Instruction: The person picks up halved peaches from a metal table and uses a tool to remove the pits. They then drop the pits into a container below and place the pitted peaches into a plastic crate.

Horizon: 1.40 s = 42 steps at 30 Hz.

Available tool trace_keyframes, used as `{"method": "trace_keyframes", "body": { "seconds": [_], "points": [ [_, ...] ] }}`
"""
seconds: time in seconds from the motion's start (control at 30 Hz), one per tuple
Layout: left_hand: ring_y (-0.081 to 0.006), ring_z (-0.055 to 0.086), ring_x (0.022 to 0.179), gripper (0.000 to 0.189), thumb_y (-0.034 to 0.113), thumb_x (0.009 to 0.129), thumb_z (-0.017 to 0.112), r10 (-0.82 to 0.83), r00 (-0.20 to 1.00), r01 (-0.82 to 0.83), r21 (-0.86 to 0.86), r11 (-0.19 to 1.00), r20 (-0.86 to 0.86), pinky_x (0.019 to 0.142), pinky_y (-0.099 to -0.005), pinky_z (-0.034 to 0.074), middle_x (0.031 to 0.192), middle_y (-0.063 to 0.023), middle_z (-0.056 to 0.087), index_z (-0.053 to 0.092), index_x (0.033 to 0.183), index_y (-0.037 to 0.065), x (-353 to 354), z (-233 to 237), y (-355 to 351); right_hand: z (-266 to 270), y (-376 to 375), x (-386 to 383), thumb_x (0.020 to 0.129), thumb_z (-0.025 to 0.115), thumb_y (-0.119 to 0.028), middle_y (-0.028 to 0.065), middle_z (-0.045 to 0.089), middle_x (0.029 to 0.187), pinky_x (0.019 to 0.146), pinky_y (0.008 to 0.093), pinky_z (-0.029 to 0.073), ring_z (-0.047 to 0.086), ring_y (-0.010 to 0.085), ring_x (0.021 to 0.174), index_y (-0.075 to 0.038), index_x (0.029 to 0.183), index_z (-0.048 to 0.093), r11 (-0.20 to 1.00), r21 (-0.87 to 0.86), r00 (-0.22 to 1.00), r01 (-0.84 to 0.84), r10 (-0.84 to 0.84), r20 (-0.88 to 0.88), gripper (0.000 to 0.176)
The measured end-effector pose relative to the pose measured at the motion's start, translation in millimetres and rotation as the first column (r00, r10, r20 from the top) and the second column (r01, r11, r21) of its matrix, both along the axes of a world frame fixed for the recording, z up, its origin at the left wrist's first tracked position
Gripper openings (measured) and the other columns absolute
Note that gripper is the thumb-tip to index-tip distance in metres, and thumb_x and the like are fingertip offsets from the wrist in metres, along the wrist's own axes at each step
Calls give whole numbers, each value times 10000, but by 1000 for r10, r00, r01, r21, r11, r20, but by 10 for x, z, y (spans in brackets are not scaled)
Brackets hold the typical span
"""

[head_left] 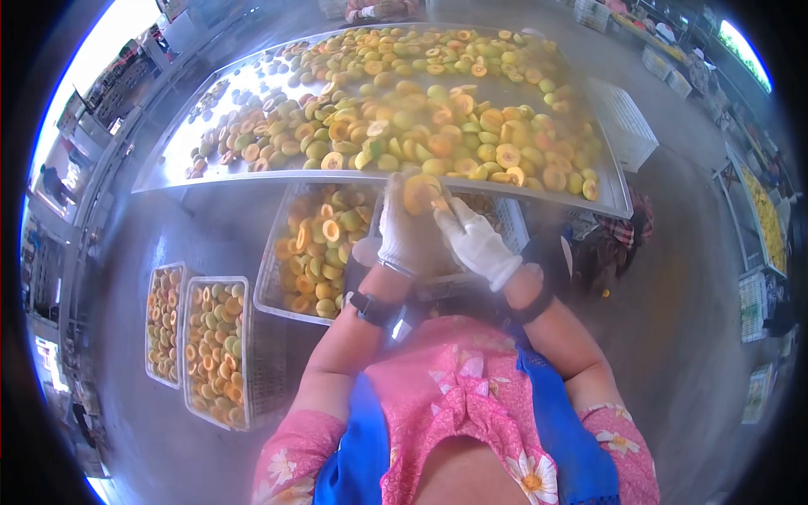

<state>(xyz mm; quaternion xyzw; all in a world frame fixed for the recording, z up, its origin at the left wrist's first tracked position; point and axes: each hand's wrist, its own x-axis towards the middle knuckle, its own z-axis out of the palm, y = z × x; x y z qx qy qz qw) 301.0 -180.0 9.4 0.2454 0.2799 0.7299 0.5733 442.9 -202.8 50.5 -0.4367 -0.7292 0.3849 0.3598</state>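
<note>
My left hand (406,231), in a white glove, is closed around a yellow-orange peach half (421,194) just below the near edge of the metal table (337,175). My right hand (478,248), also gloved in white, has its fingers drawn together at the right side of that peach half. Whatever those fingertips may pinch is blurred. Many halved peaches (507,155), green to orange, lie spread over the table. Under my hands stands a crate (513,220) with small brownish pieces, partly covered by my gloves.
Left of my hands is a white crate of peach halves (330,230). Two more filled crates, one nearer (246,353) and one farther left (151,337), stand on the floor. A white crate (627,126) sits beyond the table's right end. Another person's hands (370,12) show across the table.
</note>
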Motion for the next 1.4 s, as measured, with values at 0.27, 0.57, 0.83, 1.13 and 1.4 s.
{"method": "trace_keyframes", "body": {
  "seconds": [0.27, 0.57, 0.83, 1.13, 1.4],
  "points": [
    [-256, 628, 957, 300, 329, 990, 539, 74, 997, -73, 40, 997, -26, 899, -408, 526, 1018, -107, 646, 594, 1107, 58, 107, -36, -62, -192, -79, -102, 1025, 471, -381, 322, 631, 1107, 889, 480, 483, 585, 484, 1074, 26, 1340, 492, 997, 43, 997, 60, -58, -57, 515],
    [-255, 644, 810, 326, 349, 1010, 494, -112, 987, 128, -138, 982, 119, 757, -430, 562, 932, -116, 651, 585, 1039, 37, 146, 205, -157, -360, -144, -118, 1034, 442, -388, 309, 625, 1121, 885, 470, 474, 572, 478, 1082, -2, 1237, 565, 994, -99, 998, 35, -40, -53, 453],
    [-254, 663, 781, 394, 437, 1002, 490, -66, 997, 70, -142, 987, 29, 719, -388, 573, 922, -121, 664, 595, 1047, 60, 105, 240, -161, -271, -245, 3, 1030, 455, -462, 23, 589, 694, 506, 291, 453, 544, 149, 543, -68, 1113, 608, 877, -456, 949, -149, -2, -315, 430],
    [-220, 675, 713, 417, 409, 1011, 497, -69, 899, 53, -50, 997, -433, 644, -328, 566, 811, -109, 683, 638, 962, 20, 17, 150, -147, -549, -213, 24, 1028, 441, -497, -61, 470, 621, 357, 242, 277, 351, 61, 405, -120, 1039, 595, 975, -152, 922, -163, 95, -375, 408],
    [-143, 637, 701, 432, 363, 1007, 529, -231, 506, 94, -213, 973, -831, 662, -275, 511, 801, -82, 694, 694, 861, -9, -39, 170, -161, -558, -264, 129, 1026, 430, -506, -83, 369, 567, 339, 243, 196, 254, 39, 375, -152, 964, 531, 777, -443, 853, -448, 223, -471, 373]
  ]
}}
